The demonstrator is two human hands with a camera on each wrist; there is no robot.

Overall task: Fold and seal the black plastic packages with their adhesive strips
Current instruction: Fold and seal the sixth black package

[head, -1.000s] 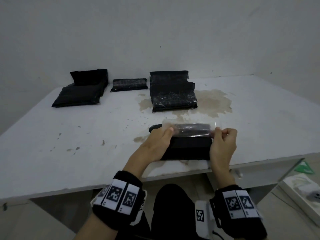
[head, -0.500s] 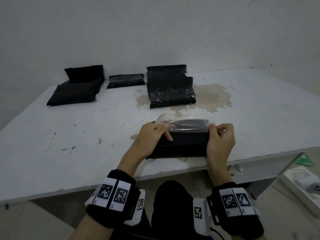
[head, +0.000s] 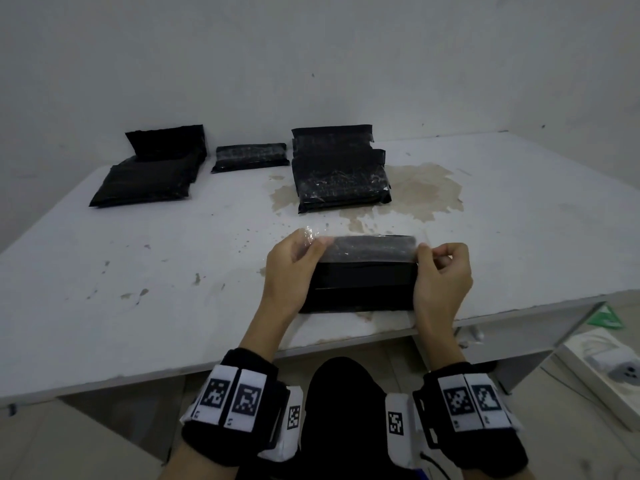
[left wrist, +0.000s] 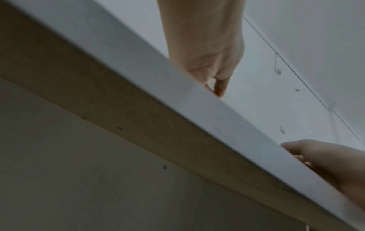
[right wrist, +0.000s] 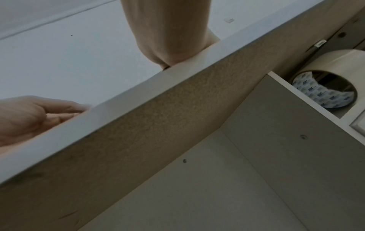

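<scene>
the person sits at the near edge of the white table with a black plastic package lying flat between the two hands. the left hand pinches the left end of a clear adhesive strip, thumb and fingers closed on the film, with a loose bit of it standing up past the fingertips. the right hand pinches the other end, fingers curled tight round it. so both grips are narrow, each holding the strip, which runs taut from one hand to the other across the far part of the package.

compared with a second ago, the strip has come towards the person: it was stretched out over the far edge of the package, raised a little, and it now lies lower and nearer, over the top face, with the hands drawn in over the package's two ends. i'd judge the flap is being brought over and the strip is about to be laid down. from where i stand i can't tell whether the film already touches the black plastic or sits just above it.

the wrist views show only the underside of the table edge and the heels of the hands, so they add nothing about the fingers.

beyond the grip, further up the table, three more lots of black packages lie well apart from this one: a left pile, a small package, and a stack by a brown stain.
</scene>
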